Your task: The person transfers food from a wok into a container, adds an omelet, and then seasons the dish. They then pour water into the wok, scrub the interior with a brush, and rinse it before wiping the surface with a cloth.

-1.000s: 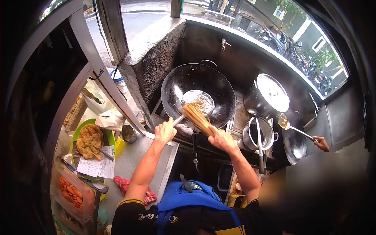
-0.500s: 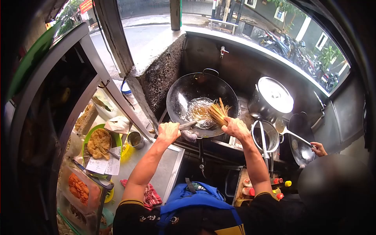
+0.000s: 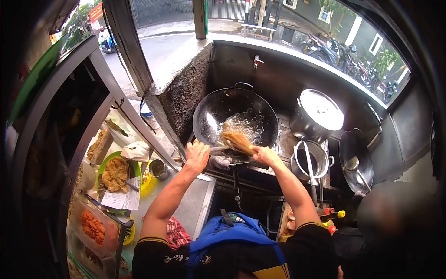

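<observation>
A large black wok (image 3: 209,107) holds splashing, bubbling liquid. My right hand (image 3: 265,156) is closed on the bound end of a bristle whisk (image 3: 238,141), whose bristles lie in the wok's liquid. My left hand (image 3: 197,155) is wrapped round a handle at the wok's near left rim; a metal shaft runs from it into the wok. A grey cloth (image 3: 220,162) is bunched on the near rim beside that hand.
A lidded steel pot (image 3: 310,122) and an open pot (image 3: 297,163) stand right of the wok. Further right is a second wok (image 3: 348,146) with a ladle, near another person. Left are a green bowl (image 3: 100,182) of fried food, a metal cup (image 3: 158,169) and a red cloth (image 3: 176,234).
The whisk has swept left and lower in the wok, its bristles now pointing left. The co-worker's hand has left the ladle, which now rests in the second wok.
</observation>
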Motion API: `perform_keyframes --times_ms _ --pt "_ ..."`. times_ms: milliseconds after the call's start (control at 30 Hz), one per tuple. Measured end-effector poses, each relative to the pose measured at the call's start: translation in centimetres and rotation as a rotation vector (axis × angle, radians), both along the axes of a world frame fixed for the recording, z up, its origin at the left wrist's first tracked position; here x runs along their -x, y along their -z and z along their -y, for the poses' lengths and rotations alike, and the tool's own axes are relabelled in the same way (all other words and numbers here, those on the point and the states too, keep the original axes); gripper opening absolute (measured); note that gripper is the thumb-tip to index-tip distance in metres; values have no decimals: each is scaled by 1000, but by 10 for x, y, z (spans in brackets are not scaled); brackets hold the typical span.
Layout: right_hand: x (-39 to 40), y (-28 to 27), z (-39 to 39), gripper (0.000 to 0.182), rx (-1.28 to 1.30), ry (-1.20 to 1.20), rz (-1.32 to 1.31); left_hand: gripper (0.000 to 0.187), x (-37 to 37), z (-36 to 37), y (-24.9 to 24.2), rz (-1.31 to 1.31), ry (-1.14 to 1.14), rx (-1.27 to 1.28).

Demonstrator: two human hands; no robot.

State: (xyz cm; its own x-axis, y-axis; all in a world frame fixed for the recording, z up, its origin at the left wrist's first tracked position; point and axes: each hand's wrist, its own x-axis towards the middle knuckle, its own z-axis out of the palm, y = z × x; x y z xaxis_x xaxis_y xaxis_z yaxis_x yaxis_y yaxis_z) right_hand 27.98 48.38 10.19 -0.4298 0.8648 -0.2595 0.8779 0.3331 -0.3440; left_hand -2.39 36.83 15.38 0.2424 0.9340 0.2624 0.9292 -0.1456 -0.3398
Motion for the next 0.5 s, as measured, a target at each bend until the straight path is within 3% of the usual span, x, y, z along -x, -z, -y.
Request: perform_keyframes --times_ms 67,100,200,233,300,333,367,400,433,467,500 --pt "-5 -35 -14 49 -74 102 153 18 5 9 -7 81 -167 162" --pt "-11 -51 -15 50 -100 128 107 24 8 20 -24 240 -270 312" --pt "-25 -92 -12 52 -99 209 -30 40 43 54 -13 622 -230 346" --pt "-26 -100 -7 53 -42 204 -136 40 51 60 -2 622 -237 356" --pt "-15 -96 8 53 59 186 -250 42 64 66 22 1079 -279 620" --pt "-8 -90 19 53 149 174 -371 42 67 72 28 1076 -282 629" --pt "7 -76 29 53 89 82 -359 42 70 79 33 1283 -320 682" --pt "13 -67 38 52 346 114 -336 43 74 88 40 1490 -358 733" --pt "4 -30 22 52 203 36 -258 42 81 102 62 1436 -34 533" --pt "10 -31 17 52 59 -44 -180 42 82 115 57 1429 -36 545" --pt "2 -38 9 52 306 126 -295 41 87 127 50 1568 -226 632"
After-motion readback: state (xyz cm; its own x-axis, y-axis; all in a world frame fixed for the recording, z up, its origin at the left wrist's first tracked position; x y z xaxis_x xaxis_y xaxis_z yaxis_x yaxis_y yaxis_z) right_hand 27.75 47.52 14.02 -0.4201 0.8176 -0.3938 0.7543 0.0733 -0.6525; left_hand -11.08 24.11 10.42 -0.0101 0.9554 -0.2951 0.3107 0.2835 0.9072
